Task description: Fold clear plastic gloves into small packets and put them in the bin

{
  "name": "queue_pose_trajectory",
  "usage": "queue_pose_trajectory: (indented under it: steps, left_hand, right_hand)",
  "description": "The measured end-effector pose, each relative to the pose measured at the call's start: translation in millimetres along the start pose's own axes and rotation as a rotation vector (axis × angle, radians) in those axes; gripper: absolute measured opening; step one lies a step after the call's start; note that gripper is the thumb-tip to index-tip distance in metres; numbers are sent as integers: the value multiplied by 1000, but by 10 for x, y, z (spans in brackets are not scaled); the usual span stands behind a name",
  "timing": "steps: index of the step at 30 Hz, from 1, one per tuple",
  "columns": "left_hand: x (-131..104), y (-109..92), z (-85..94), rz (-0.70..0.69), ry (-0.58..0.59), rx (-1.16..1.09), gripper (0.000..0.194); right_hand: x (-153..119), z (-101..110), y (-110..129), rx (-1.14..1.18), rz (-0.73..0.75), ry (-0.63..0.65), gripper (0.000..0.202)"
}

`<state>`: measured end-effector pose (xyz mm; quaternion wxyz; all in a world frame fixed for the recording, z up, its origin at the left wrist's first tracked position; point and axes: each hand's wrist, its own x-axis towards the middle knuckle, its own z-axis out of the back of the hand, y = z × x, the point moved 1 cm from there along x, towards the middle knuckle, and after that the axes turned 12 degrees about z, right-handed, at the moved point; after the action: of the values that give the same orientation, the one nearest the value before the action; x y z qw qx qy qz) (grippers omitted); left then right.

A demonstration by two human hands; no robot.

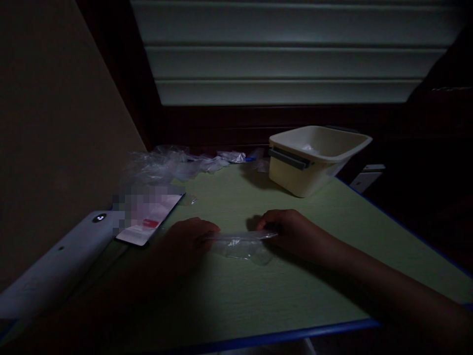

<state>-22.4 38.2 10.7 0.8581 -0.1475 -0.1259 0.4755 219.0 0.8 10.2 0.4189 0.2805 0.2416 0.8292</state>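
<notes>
A small clear plastic bag (240,246) is stretched between my two hands, just above the green tabletop (236,301). My left hand (190,241) pinches the left end of its upper edge. The right end of that edge is between the closed fingers of my right hand (288,229). The lower part of the bag hangs loosely toward me, and no contents can be made out in it. Dim light hides much of both hands' fingers.
Crumpled clear plastic (158,165) lies along the back left. A cream bin (291,177) with grey handles stands at the back right. At the left are a lit phone (142,231) and a white device (55,264). Blinds (281,64) hang behind.
</notes>
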Motion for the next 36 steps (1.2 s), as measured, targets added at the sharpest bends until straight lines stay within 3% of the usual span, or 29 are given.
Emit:
queue_pose_trajectory:
  steps: [6,10,13,16,19,22,26,28,36]
  left_hand:
    - [-23,-13,18,-157,88,370,26]
    - [-49,-18,4,-342,-37,478,24]
    - [-75,-82,27,-401,-72,550,24]
    - [-117,-178,74,-433,-119,610,20]
    - [-157,-239,91,-491,-180,645,19]
    - [-173,-243,69,-526,-250,655,23]
    - [-165,-219,38,-551,-264,633,23]
    - [-159,-211,37,-541,-250,615,23]
    - [-253,-249,23,-578,-321,401,20]
  right_hand:
    - [-12,15,3,-138,62,-5,28]
    - [-26,29,8,-214,110,21,26]
    - [-36,53,47,-257,144,29,31]
    - [-39,75,129,-272,167,-83,40]
    - [-32,38,237,-286,225,-175,36]
    - [-41,-79,339,-279,304,-70,41]
    - [-120,-246,407,-270,327,270,69]
    - [-162,-285,406,-256,303,380,74]
    - [-169,-302,385,-231,278,397,78]
